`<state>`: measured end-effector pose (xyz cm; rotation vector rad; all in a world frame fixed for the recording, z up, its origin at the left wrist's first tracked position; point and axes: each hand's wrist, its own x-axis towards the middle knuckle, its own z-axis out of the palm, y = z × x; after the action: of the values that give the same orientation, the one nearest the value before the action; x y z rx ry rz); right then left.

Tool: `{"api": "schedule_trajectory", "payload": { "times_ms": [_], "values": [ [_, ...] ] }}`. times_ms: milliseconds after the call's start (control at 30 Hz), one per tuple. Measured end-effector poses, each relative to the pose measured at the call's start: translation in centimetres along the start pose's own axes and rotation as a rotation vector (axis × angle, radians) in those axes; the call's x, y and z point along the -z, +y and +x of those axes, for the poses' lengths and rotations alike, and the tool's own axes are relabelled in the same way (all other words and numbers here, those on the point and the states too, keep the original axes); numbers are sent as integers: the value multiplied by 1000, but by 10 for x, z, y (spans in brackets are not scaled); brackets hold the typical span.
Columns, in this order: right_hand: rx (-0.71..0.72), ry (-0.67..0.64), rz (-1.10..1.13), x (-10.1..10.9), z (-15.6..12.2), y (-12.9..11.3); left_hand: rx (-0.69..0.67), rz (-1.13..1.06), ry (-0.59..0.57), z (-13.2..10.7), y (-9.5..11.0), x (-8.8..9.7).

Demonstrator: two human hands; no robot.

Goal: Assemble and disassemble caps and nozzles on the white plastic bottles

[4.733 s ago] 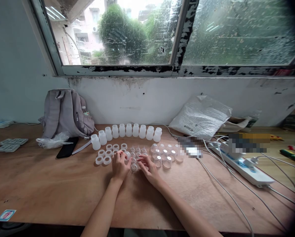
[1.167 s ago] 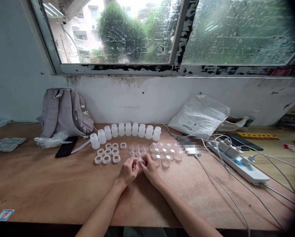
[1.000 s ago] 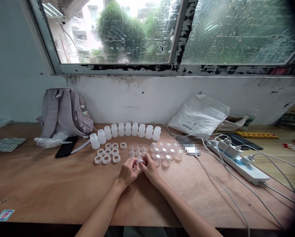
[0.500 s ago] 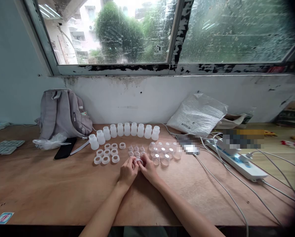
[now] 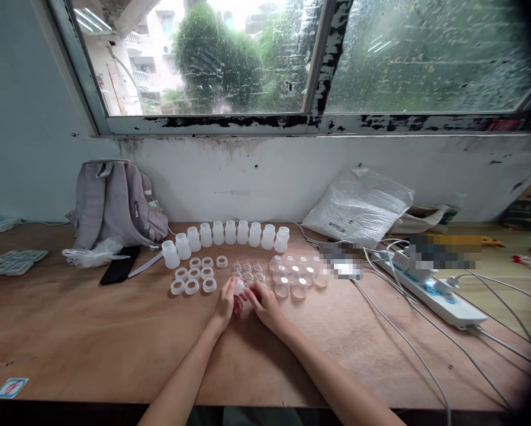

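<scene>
Left hand (image 5: pixel 225 303), grip clamped on whitish ring (image 5: pixel 238 287), right hand (image 5: pixel 265 303) close beside, its grip unclear, small clear pieces (image 5: pixel 247 277) beyond

Pale, stained wall (image 5: pixel 265 189) behind a brown wooden counter (image 5: pixel 92 343). Above it, a wide window (image 5: pixel 292 59) with grimy panes (image 5: pixel 434 65), frame (image 5: pixel 334 59) patched with flaking black paint. Through the left pane, trees (image 5: pixel 216 59) and a pale building (image 5: pixel 156 59); on both, reflected strip lights (image 5: pixel 94 19).

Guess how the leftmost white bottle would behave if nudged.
The leftmost bottle looks like translucent plastic, so probably light. Upright and taller than wide, it might tip if pushed high; its round body could let it roll.
</scene>
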<state>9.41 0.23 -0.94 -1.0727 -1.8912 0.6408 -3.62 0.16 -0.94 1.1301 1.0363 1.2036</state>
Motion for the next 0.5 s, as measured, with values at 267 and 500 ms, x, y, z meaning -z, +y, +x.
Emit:
{"api": "schedule_trajectory", "payload": {
  "times_ms": [267,500],
  "values": [
    [60,-116,-7,0,-3,-4,-167,191,9,-3,1,3],
    [135,-128,5,-5,-6,-3,-230,386,156,1,0,4]
  ]
}}
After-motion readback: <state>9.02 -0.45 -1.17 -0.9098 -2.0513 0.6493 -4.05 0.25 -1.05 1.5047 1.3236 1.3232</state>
